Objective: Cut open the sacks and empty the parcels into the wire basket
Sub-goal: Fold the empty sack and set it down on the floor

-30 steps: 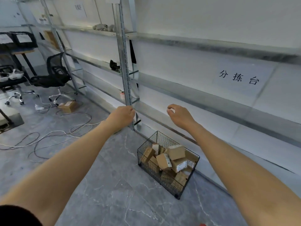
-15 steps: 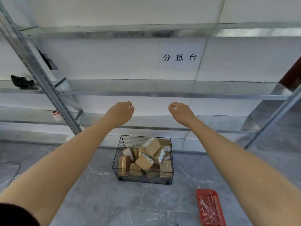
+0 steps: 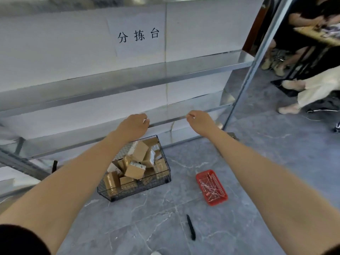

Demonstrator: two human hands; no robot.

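grey floor (image 3: 147, 227) held the wire basket (image 3: 136, 188) of parcels (image 3: 135, 170); my left hand (image 3: 133, 126) and right hand (image 3: 200, 120) hung apart, curled, grip unclear.

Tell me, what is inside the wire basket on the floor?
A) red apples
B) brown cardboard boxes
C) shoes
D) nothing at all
B: the wire basket is piled with brown cardboard parcels, several of them with white labels.

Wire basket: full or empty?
Nearly full. Brown parcels fill the basket to about its rim, and a few tilted ones poke above the wire.
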